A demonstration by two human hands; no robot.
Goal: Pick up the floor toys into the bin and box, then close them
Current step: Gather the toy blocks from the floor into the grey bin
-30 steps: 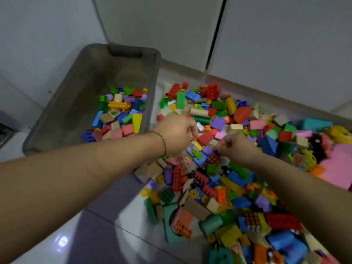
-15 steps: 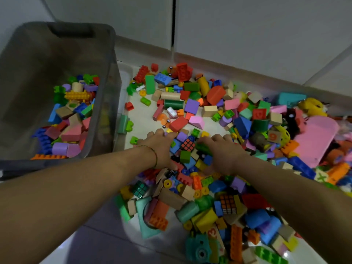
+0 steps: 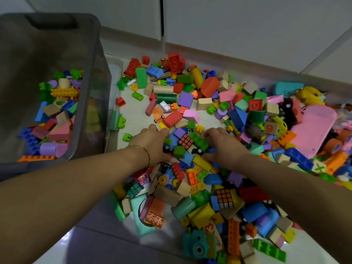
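Observation:
A wide pile of coloured toy blocks (image 3: 192,111) covers the floor at centre and right. A grey plastic bin (image 3: 91,60) stands at the left with several blocks in its bottom. My left hand (image 3: 150,143) lies palm down on the left side of a small heap of blocks, fingers curved around it. My right hand (image 3: 222,145) cups the same heap from the right. Between the two hands sit a small puzzle cube (image 3: 185,141), a green brick (image 3: 199,141) and a green cube (image 3: 179,151). The fingertips are partly hidden among the blocks.
A pink plastic toy (image 3: 312,128) and yellow toys (image 3: 310,96) lie at the far right. A teal toy camera (image 3: 198,244) lies near the bottom edge. White cabinet doors (image 3: 228,25) rise behind the pile. Bare tiled floor (image 3: 85,244) shows at lower left.
Both hands came down from mid-air onto the pile and now cup a heap of blocks between them. The view has swung left, bringing the bin closer.

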